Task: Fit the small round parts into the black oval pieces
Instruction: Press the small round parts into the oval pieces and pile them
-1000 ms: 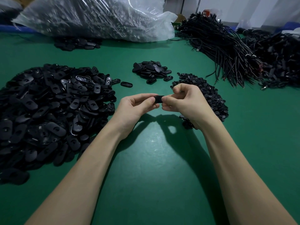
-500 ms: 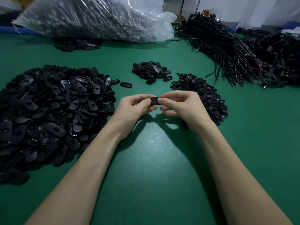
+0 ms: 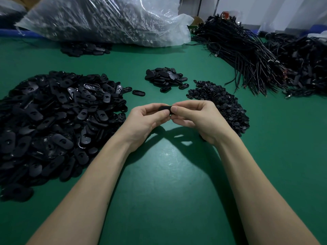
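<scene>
Both hands hold one black oval piece (image 3: 165,108) above the green table (image 3: 177,183), near its centre. The left hand (image 3: 145,121) pinches the piece's left end with curled fingers; the right hand (image 3: 198,119) pinches its right end, thumb on top. Whether a round part sits in it cannot be determined. A large pile of oval pieces (image 3: 53,124) lies to the left. The pile of small round parts (image 3: 223,101) lies just beyond the right hand.

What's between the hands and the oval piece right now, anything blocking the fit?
Nothing visible. The left hand and right hand both pinch the black oval piece directly, above bare green table. Whether a round part sits in it is hidden by the fingers.
</scene>
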